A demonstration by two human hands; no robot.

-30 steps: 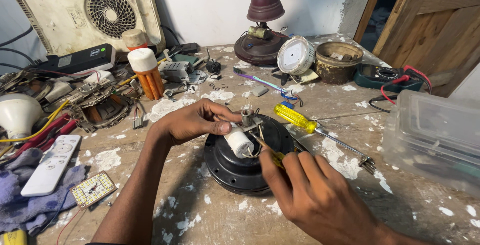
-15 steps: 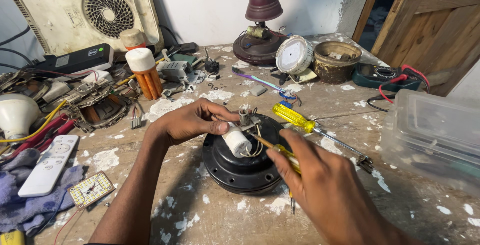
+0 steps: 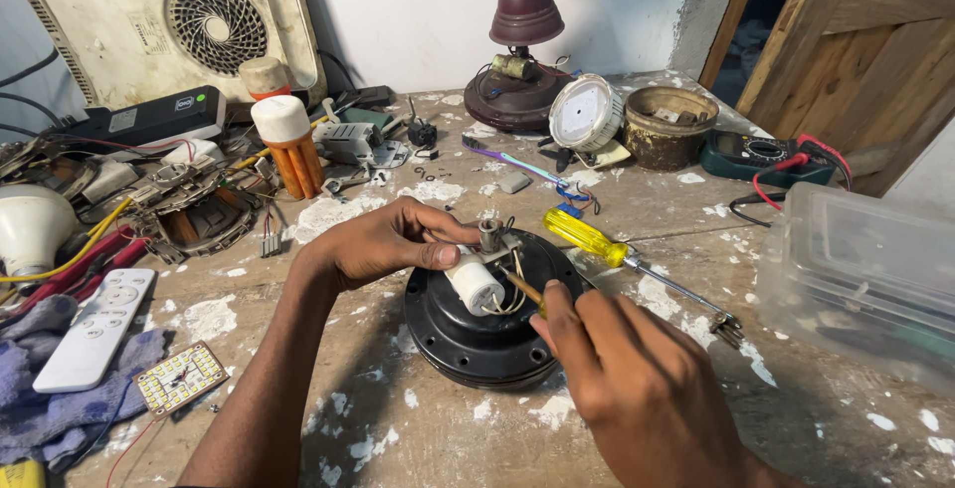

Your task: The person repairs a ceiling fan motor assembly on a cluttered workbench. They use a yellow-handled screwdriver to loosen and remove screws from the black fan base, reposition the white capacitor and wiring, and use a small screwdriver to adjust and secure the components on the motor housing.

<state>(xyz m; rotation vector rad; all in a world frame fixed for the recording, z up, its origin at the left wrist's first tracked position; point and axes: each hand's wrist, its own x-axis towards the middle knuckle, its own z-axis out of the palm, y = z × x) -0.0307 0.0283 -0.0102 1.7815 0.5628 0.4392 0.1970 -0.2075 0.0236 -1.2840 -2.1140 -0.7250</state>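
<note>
Workbench: fingers (image 3: 453, 249) pinching capacitor (image 3: 475, 282) (white)

White remote (image 3: 95, 329); yellow-handled screwdriver (image 3: 587, 237); multimeter (image 3: 761, 157)

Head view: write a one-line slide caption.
Left hand steadies a white cylinder on a black round motor; right hand pokes with a tool.

I am looking at what seems a small repair workshop: a paint-spattered workbench (image 3: 418, 438) crowded with a yellow-handled screwdriver (image 3: 585, 235), a multimeter (image 3: 761, 157), loose wires (image 3: 75, 239), an LED board (image 3: 181, 379) and a dismantled fan motor (image 3: 484, 329). Walls are rough, chipped plaster.
</note>
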